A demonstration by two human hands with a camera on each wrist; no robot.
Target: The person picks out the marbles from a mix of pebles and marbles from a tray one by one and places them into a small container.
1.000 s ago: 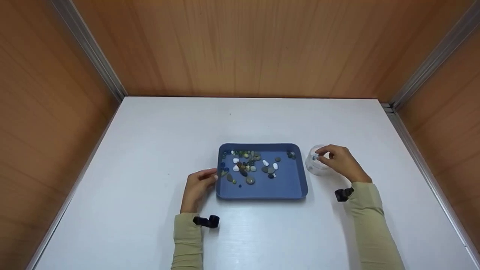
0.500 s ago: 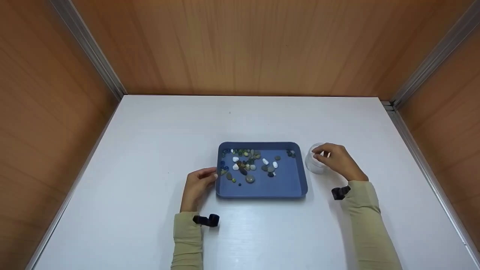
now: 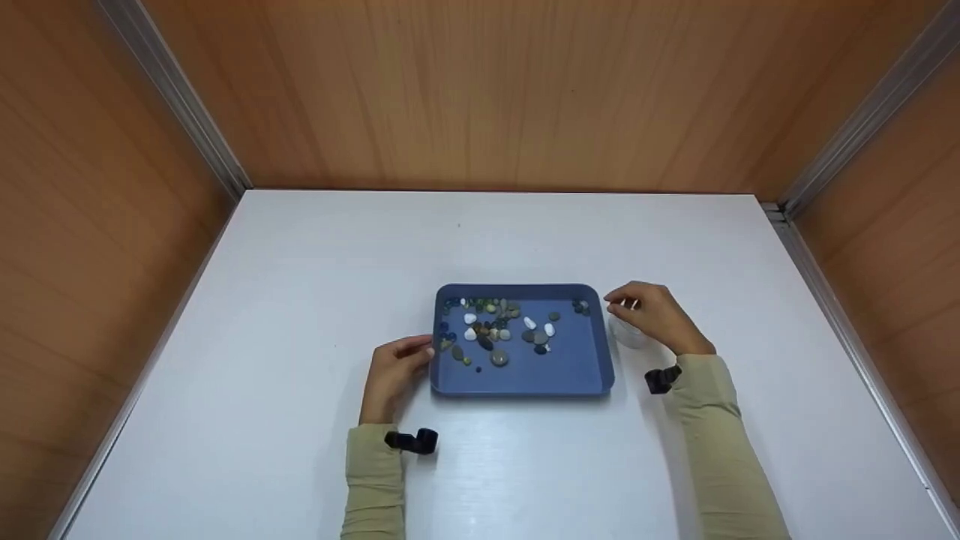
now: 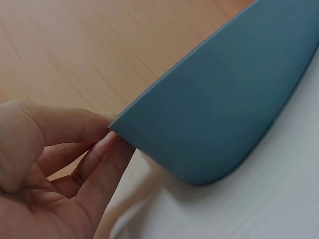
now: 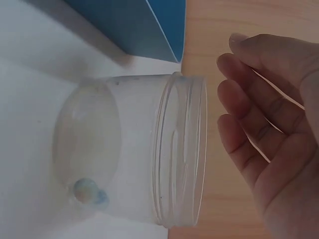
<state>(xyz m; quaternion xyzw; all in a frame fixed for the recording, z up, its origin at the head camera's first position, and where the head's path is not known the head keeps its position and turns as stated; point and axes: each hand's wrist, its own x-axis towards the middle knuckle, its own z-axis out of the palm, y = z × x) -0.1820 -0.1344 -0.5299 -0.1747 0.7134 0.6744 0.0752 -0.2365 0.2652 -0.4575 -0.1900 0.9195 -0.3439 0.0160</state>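
My left hand [image 3: 390,379] pinches the left edge of a blue tray [image 3: 574,371], thumb on the rim and fingers against the wall from below in the left wrist view. Pebbles and glass marbles lie spread in the tray, among them white pebbles [image 3: 470,334], a larger grey stone [image 3: 499,358] and dark marbles [image 3: 580,306] in the far right corner. To the tray's right stands a clear plastic jar [image 5: 134,149] without a lid. At its bottom lies a bluish glass marble [image 5: 85,190]. Over the jar's mouth hovers my right hand [image 3: 660,319], fingers loosely bent and holding nothing.
A white table [image 3: 300,285] carries everything. Wooden panels [image 3: 480,90] enclose it at the back and both sides, joined by metal corner strips [image 3: 180,90]. A black wrist camera [image 3: 660,379] sits at each cuff.
My right hand has let a small bluish marble go into the jar, then shifted left toward the tray's right rim. The left hand stays on the tray's left edge.
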